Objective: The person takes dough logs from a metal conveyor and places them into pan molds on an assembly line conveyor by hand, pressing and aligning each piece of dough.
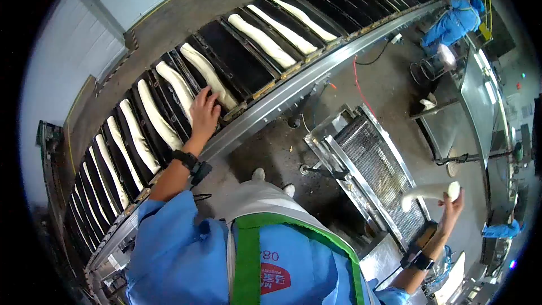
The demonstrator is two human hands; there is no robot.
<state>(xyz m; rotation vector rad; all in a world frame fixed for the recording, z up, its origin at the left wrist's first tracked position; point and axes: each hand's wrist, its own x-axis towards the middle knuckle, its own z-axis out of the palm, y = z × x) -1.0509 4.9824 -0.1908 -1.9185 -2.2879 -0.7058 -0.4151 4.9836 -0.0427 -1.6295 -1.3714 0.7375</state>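
Note:
My left hand (204, 114) reaches over the row of black pans, fingers spread, at the lower end of a long white dough strip (204, 70). Its fingertips seem to touch the dough, though I cannot tell how firmly. Just left of it, another dough strip (176, 86) lies in its pan. Out at the right, my right hand (451, 212) is closed on one end of a dough piece (424, 193), which hangs curved and blurred above a metal mesh conveyor (375, 158).
A metal rail (339, 53) edges the long row of pans, several of them holding dough strips. A black pan (237, 56) shows no dough. One person in blue (454, 22) stands far right; another person's blue sleeve (502, 230) shows lower right. A steel table (480, 107) stands right.

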